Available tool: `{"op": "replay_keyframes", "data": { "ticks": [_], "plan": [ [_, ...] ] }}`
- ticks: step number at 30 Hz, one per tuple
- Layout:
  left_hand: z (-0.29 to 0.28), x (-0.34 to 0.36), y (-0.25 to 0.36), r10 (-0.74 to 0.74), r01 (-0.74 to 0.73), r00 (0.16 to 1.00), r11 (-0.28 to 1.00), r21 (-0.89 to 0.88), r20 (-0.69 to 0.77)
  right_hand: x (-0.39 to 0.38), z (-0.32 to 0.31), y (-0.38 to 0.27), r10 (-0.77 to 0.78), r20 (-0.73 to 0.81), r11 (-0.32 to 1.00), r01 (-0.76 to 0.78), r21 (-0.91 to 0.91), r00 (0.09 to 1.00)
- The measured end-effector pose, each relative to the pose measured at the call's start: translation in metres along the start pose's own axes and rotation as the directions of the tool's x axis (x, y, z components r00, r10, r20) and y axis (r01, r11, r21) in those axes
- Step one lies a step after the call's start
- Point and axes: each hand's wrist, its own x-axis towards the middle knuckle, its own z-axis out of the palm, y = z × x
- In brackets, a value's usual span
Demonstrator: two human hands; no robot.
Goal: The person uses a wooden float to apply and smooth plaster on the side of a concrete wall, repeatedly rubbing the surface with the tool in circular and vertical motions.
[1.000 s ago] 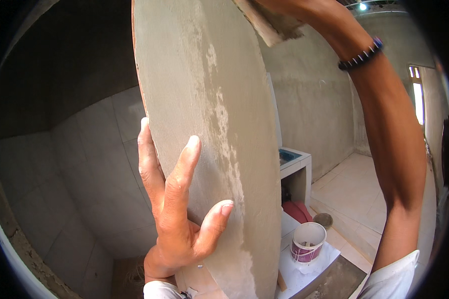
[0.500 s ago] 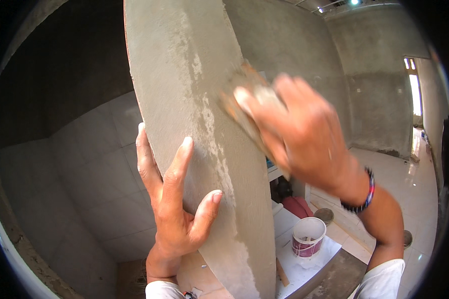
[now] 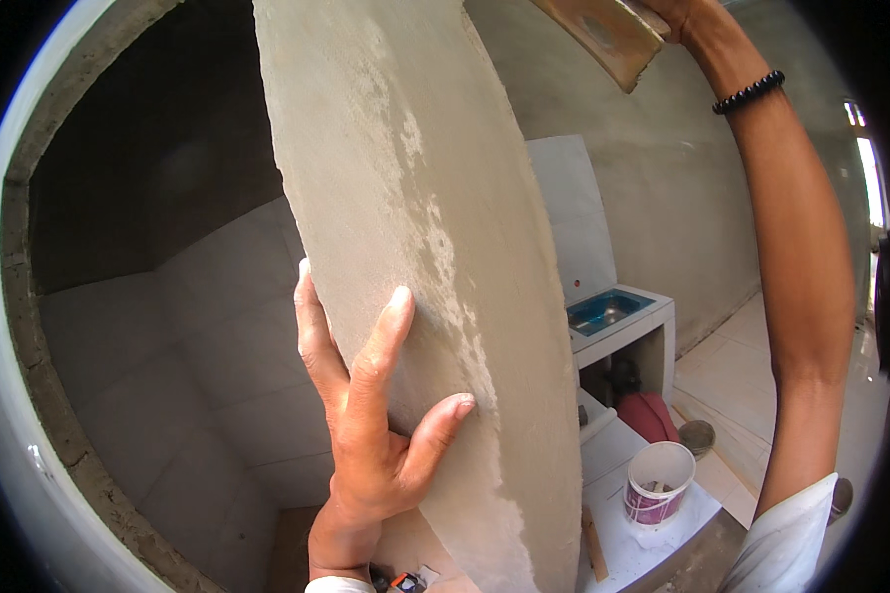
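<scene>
A narrow wall end (image 3: 445, 198) coated in grey plaster rises through the middle, with a pale, rough streak down its face. Against its left part rests my left hand (image 3: 376, 425), fingers spread, one finger reaching round the left edge. My right hand (image 3: 674, 14), cut off by the top edge of the picture, grips a wooden plastering float (image 3: 608, 40). The float is tilted and apart from the wall end, up and to its right. A black bead bracelet (image 3: 749, 92) circles my right wrist.
Right of the wall end, a white bucket (image 3: 660, 484) with a purple band stands on a white surface. Behind it are a counter with a blue-lined sink (image 3: 608, 309), a maroon thing (image 3: 646, 417) and a round container (image 3: 697, 437). White tiles (image 3: 198, 356) line the recess at left.
My right hand and the float have moved up and away from the wall face, to the upper right. The view has shifted, and the sink now shows. My left hand stays on the wall.
</scene>
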Motion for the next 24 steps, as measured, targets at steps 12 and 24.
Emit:
{"op": "replay_keyframes", "data": {
  "ticks": [12, 24],
  "plan": [
    [-0.002, 0.002, 0.010, -0.017, 0.023, 0.997, 0.996, -0.084, 0.069, 0.000, 0.001, -0.016, 0.033, 0.115, 0.928, 0.013, -0.373, 0.993],
    [-0.004, 0.003, 0.011, -0.011, 0.017, 0.998, 0.995, -0.095, 0.060, -0.053, 0.004, -0.031, 0.210, 0.305, 0.934, -0.097, -0.345, 0.929]
  ]
}}
